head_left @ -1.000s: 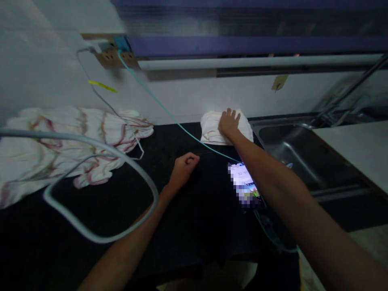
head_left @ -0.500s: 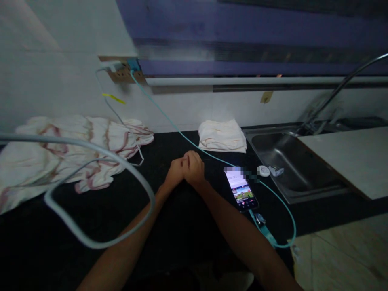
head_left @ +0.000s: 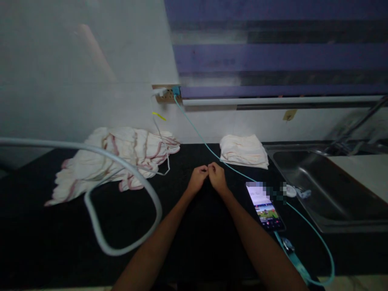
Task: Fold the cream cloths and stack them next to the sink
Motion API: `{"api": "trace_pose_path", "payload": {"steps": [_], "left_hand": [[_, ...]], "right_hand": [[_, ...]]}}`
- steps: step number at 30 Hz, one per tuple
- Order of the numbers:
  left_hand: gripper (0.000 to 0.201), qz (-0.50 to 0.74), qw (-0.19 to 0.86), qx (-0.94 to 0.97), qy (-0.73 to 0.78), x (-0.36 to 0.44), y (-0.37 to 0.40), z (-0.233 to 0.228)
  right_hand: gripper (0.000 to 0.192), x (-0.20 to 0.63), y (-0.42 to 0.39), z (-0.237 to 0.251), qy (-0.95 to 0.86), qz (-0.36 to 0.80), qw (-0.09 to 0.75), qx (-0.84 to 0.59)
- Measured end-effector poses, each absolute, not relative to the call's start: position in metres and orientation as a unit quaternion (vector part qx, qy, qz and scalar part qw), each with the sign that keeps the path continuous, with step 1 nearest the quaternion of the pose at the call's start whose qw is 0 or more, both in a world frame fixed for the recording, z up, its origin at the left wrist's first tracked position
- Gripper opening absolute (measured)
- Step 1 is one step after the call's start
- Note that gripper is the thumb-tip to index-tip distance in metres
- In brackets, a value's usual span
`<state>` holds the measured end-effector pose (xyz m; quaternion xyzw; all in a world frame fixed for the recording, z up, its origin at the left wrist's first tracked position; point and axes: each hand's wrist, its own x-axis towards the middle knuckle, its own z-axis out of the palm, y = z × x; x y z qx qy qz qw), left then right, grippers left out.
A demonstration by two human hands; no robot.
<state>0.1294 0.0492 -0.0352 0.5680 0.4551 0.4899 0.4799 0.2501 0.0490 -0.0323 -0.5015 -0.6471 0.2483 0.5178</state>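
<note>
My left hand [head_left: 197, 179] and my right hand [head_left: 217, 177] rest together at the middle of the black counter [head_left: 188, 230], fingers curled and fingertips touching each other. I see nothing held in either. A folded white towel [head_left: 244, 150] lies behind them by the wall. A lit phone [head_left: 264, 206] lies to the right of my right forearm, plugged into a teal cable [head_left: 200, 139].
A crumpled white cloth with red stripes [head_left: 118, 159] lies at the left. A thick white cable loop [head_left: 121, 190] hangs close to the camera. A steel sink [head_left: 330, 190] is at the right. A wall socket [head_left: 166, 93] sits under the purple blind [head_left: 273, 52].
My right hand came back from the folded towel and joined my left hand at the counter's middle. The view shifted left and up.
</note>
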Motion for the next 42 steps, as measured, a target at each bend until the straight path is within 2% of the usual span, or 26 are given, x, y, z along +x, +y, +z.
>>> {"api": "trace_pose_path", "payload": {"steps": [13, 18, 34, 42], "left_hand": [[0.028, 0.479, 0.466, 0.569, 0.479, 0.126, 0.051, -0.039], [0.021, 0.499, 0.427, 0.573, 0.490, 0.126, 0.051, -0.037], [0.022, 0.490, 0.394, 0.598, 0.497, 0.132, 0.047, -0.036], [0.027, 0.468, 0.270, 0.637, 0.550, 0.093, 0.040, -0.028]], "right_hand": [[0.028, 0.255, 0.051, -0.033, -0.676, 0.252, 0.484, -0.495], [0.027, 0.257, 0.051, -0.032, -0.682, 0.247, 0.477, -0.497], [0.033, 0.259, 0.052, -0.029, -0.708, 0.203, 0.428, -0.523], [0.035, 0.256, 0.043, -0.029, -0.777, 0.170, 0.345, -0.498]]}}
